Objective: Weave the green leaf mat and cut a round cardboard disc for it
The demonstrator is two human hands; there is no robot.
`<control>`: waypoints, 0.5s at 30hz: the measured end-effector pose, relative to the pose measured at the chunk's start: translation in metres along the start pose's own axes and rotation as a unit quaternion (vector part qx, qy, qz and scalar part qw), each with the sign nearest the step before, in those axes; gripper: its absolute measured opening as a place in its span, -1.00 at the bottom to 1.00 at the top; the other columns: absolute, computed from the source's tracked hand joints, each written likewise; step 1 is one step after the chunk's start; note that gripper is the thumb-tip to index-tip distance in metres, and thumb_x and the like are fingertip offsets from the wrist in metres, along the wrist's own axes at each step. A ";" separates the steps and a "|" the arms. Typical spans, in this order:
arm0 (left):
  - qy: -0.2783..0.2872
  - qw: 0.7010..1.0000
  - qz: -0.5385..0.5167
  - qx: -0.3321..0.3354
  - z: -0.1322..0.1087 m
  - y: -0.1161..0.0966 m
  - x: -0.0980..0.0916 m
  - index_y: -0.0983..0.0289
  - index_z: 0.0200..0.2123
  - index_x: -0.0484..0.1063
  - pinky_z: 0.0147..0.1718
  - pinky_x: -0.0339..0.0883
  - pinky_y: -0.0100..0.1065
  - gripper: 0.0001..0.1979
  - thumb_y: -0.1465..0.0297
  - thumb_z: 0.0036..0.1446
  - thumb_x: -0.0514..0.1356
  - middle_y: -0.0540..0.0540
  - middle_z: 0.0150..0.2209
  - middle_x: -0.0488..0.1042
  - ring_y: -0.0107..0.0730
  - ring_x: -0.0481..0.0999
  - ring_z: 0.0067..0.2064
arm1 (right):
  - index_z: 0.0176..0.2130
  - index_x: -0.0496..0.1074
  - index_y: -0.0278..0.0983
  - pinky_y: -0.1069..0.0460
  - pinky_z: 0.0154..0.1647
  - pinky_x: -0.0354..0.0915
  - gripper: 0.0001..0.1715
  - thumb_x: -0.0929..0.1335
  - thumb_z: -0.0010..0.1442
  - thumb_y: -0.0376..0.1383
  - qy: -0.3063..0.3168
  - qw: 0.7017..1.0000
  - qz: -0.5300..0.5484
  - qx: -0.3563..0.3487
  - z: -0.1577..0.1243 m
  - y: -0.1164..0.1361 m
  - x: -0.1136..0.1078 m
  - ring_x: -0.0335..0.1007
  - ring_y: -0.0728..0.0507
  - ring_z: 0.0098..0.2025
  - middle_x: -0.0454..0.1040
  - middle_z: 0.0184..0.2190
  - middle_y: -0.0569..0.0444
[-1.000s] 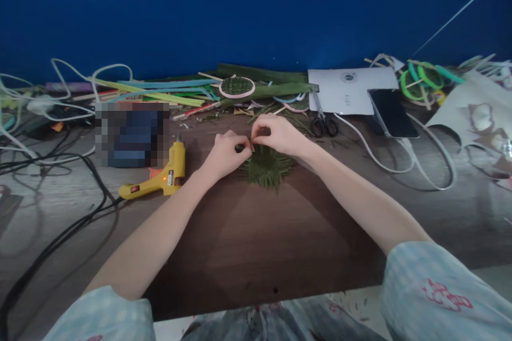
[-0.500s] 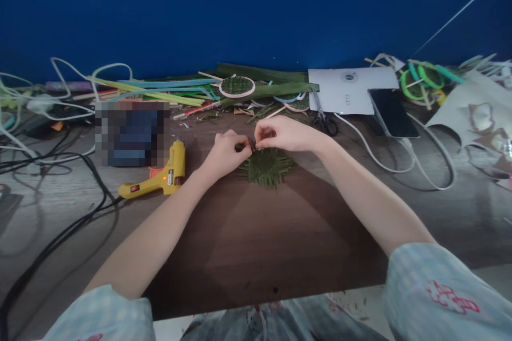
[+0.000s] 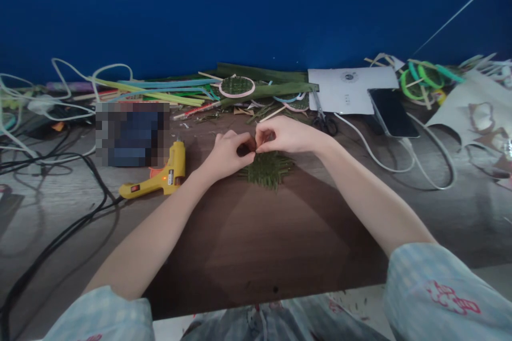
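Note:
A small woven mat of green leaf strips (image 3: pixel 269 171) lies on the dark table, its loose strip ends sticking out at the front and sides. Over its far edge, my left hand (image 3: pixel 230 154) is closed in a pinch from the left, thumb and forefinger on a leaf strip. My right hand (image 3: pixel 284 136) pinches at the same spot from the right, the fingertips of both hands meeting. Most of the strip between them is hidden by the fingers, as is the mat's far edge.
To the left stand a yellow glue gun (image 3: pixel 172 173) with its light on and black cables. Behind are a pink-rimmed woven disc (image 3: pixel 237 86), long leaves, coloured strips and scissors (image 3: pixel 325 121). A phone (image 3: pixel 394 113) on a white cable and white paper (image 3: pixel 350 90) lie at right.
My left thumb and forefinger have shifted slightly, with a wider gap inside their ring, and the thumb now meets the right fingertips. The right hand has barely moved.

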State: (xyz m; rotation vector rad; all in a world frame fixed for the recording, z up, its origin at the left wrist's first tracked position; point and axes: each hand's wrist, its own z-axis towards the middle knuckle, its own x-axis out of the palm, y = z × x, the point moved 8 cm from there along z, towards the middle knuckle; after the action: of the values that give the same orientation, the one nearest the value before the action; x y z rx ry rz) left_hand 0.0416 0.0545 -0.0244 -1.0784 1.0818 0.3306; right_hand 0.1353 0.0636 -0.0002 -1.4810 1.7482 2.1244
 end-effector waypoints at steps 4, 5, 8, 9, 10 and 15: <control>0.000 1.000 0.017 0.008 0.000 -0.001 0.003 0.23 -0.36 0.35 -0.07 0.06 -0.14 -0.89 0.34 0.01 0.12 0.02 -0.34 0.46 -0.22 0.33 -0.15 | -0.46 0.37 -0.31 0.07 -0.40 0.07 -0.89 0.37 -0.03 -0.30 -0.021 1.000 -0.008 0.001 0.000 0.000 -0.002 0.26 -0.01 -0.45 0.40 -0.50 0.14; 0.001 1.000 0.023 0.010 0.000 -0.002 0.004 0.23 -0.36 0.36 -0.07 0.06 -0.14 -0.89 0.34 0.02 0.13 0.03 -0.33 0.46 -0.21 0.32 -0.14 | -0.45 0.36 -0.31 0.07 -0.40 0.07 -0.89 0.37 -0.03 -0.30 -0.025 1.000 -0.010 0.002 0.000 0.000 -0.002 0.25 0.00 -0.46 0.40 -0.51 0.14; 0.000 0.999 0.038 0.019 0.001 -0.003 0.006 0.24 -0.35 0.35 -0.10 0.07 -0.14 -0.88 0.33 0.03 0.14 0.05 -0.30 0.47 -0.18 0.31 -0.13 | -0.43 0.35 -0.30 0.08 -0.42 0.05 -0.87 0.37 -0.01 -0.28 -0.041 0.999 -0.023 0.008 0.000 0.000 -0.004 0.23 0.01 -0.48 0.38 -0.52 0.15; -0.002 0.999 0.041 0.020 0.001 -0.003 0.007 0.24 -0.36 0.35 -0.10 0.07 -0.15 -0.89 0.33 0.03 0.14 0.05 -0.29 0.47 -0.18 0.31 -0.13 | -0.42 0.35 -0.30 0.08 -0.43 0.04 -0.86 0.38 0.00 -0.27 -0.052 0.998 -0.031 0.012 -0.001 -0.001 -0.006 0.22 0.02 -0.48 0.38 -0.52 0.15; -0.004 0.999 0.042 0.020 0.001 -0.003 0.007 0.24 -0.36 0.35 -0.11 0.07 -0.15 -0.89 0.33 0.03 0.15 0.05 -0.29 0.47 -0.18 0.31 -0.13 | -0.40 0.35 -0.30 0.08 -0.43 0.04 -0.84 0.37 0.02 -0.25 -0.067 0.997 -0.041 0.020 -0.001 -0.002 -0.009 0.21 0.02 -0.49 0.37 -0.53 0.15; -0.017 1.000 0.012 0.013 0.001 -0.001 0.006 0.22 -0.30 0.31 -0.10 0.06 -0.19 -0.85 0.38 0.00 0.19 0.01 -0.30 0.48 -0.24 0.34 -0.16 | -0.36 0.36 -0.30 0.05 -0.43 0.02 -0.72 0.31 0.13 -0.12 -0.103 0.979 -0.124 0.122 -0.004 -0.018 -0.021 0.19 -0.01 -0.49 0.36 -0.53 0.09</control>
State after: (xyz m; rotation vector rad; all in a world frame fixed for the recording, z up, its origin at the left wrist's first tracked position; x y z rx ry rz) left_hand 0.0454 0.0530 -0.0285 -1.0345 1.0658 0.3529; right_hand 0.1598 0.0782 0.0005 -1.2873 1.5907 1.7958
